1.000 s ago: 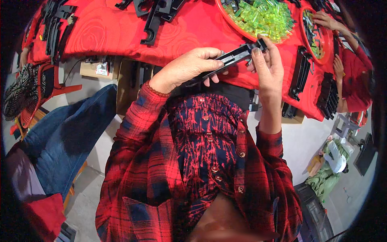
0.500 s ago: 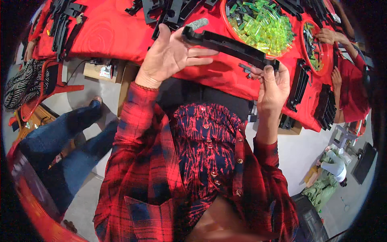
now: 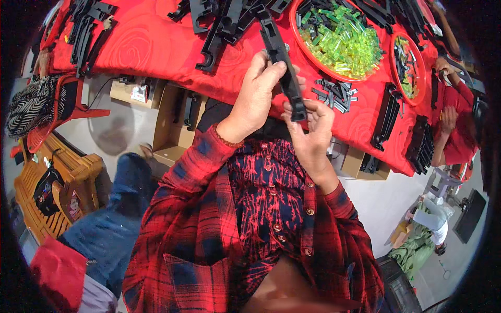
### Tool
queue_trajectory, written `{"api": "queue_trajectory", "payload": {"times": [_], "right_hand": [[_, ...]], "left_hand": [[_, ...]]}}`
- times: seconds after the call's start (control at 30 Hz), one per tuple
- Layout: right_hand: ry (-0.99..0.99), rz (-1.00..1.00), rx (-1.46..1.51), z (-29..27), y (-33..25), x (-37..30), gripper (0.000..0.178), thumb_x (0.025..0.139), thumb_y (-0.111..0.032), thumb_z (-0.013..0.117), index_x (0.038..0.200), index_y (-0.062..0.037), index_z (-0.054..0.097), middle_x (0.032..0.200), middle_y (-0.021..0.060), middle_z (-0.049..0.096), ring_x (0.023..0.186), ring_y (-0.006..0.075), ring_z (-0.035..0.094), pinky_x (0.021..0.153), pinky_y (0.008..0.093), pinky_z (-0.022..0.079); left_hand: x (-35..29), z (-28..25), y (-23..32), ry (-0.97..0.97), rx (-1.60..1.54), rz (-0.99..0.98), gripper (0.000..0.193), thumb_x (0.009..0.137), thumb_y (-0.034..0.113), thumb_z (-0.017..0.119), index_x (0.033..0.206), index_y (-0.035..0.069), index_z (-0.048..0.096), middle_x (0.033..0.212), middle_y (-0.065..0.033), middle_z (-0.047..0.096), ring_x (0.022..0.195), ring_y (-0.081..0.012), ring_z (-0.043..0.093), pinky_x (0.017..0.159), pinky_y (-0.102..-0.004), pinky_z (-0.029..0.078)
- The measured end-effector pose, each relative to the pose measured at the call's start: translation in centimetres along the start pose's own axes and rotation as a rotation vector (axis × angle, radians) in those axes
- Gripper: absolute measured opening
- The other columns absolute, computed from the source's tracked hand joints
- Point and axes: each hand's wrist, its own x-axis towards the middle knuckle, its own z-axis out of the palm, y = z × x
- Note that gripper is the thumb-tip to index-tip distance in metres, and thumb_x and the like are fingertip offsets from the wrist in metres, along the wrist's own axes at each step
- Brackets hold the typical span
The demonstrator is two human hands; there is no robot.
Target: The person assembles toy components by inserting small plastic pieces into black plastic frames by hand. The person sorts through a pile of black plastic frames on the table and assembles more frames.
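Observation:
Between my two hands is a long black plastic part point(image 3: 278, 46), narrow and channelled, tilted so that its far end points up and left over the table. My left hand point(image 3: 251, 101) is closed around its middle, thumb lying on top. At the near end, the fingers and thumb of my right hand point(image 3: 314, 136) pinch the part. Just beyond my right hand, a loose pile of small black and silver pieces point(image 3: 335, 95) lies on the red tablecloth point(image 3: 151, 49). Several similar black parts point(image 3: 211, 49) lie beyond my left hand.
A large red basin point(image 3: 296, 36) of yellow-green and dark small pieces stands at the far right, with a smaller red basin point(image 3: 395, 68) beside it. Stacked black parts point(image 3: 386, 117) line the right side. A co-worker in red point(image 3: 459, 117) sits there. Another person's legs point(image 3: 112, 208) are at left.
The black part has swung from nearly level to steeply slanted, its left end now far. My left hand, open before, has closed around its middle. My right hand has moved left and nearer.

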Motion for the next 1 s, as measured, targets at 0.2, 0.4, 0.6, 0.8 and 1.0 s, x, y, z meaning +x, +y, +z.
{"api": "queue_trajectory", "payload": {"times": [0.2, 0.4, 0.6, 0.8, 1.0], "right_hand": [[-0.213, -0.096, -0.307, -1.0, -1.2, 1.2, 0.034, 0.085, 0.012, 0.062, 0.117, 0.0028, 0.054, 0.106, 0.0189, 0.062, 0.092, 0.0304, 0.068, 0.081, 0.0378, 0.056], [0.085, 0.119, -0.02, -2.8, -1.4, 4.2, 0.031, 0.103, -0.006, 0.047, 0.133, 0.0033, 0.048, 0.121, 0.0144, 0.059, 0.104, 0.0206, 0.065, 0.09, 0.0339, 0.052], [0.12, 0.079, 0.045, -2.3, -0.6, 9.2, 0.046, 0.109, -0.03, 0.039, 0.145, -0.0018, 0.042, 0.122, 0.0135, 0.058, 0.112, 0.0222, 0.063, 0.095, 0.034, 0.05], [0.109, 0.104, 0.074, -0.8, -0.7, 8.8, 0.042, 0.11, -0.031, 0.037, 0.137, -0.0011, 0.046, 0.109, 0.0105, 0.059, 0.097, 0.0217, 0.069, 0.087, 0.0314, 0.052], [0.124, 0.056, 0.0, -0.2, -1.2, 8.0, 0.039, 0.11, -0.029, 0.037, 0.134, 0.0001, 0.045, 0.11, 0.0114, 0.059, 0.098, 0.0206, 0.068, 0.087, 0.0314, 0.052]], "left_hand": [[-0.7, -0.3, 0.5, 0.067, 0.306, 0.031, 0.023, 0.104, 0.02, 0.049, 0.119, 0.003, 0.05, 0.093, -0.0056, 0.063, 0.077, -0.013, 0.063, 0.067, -0.0284, 0.054], [-1.7, -0.2, 0.3, -0.025, 0.791, 0.094, 0.023, 0.103, 0.016, 0.053, 0.119, 0.001, 0.055, 0.096, -0.0009, 0.061, 0.082, -0.0094, 0.058, 0.076, -0.0265, 0.049], [-2.3, 0.0, -1.1, -0.079, 0.895, 0.181, 0.02, 0.099, 0.014, 0.057, 0.11, -0.002, 0.053, 0.084, -0.0115, 0.057, 0.075, -0.0191, 0.053, 0.07, -0.0341, 0.045], [-2.2, 0.5, -0.9, -0.047, 0.875, 0.11, 0.022, 0.098, 0.019, 0.061, 0.098, -0.003, 0.055, 0.074, -0.0145, 0.057, 0.065, -0.0225, 0.053, 0.062, -0.0371, 0.044], [-2.2, 0.7, -1.5, 0.049, 0.74, 0.01, 0.028, 0.098, 0.025, 0.065, 0.09, -0.001, 0.058, 0.066, -0.0024, 0.055, 0.061, -0.0077, 0.046, 0.054, -0.03, 0.039]]}}
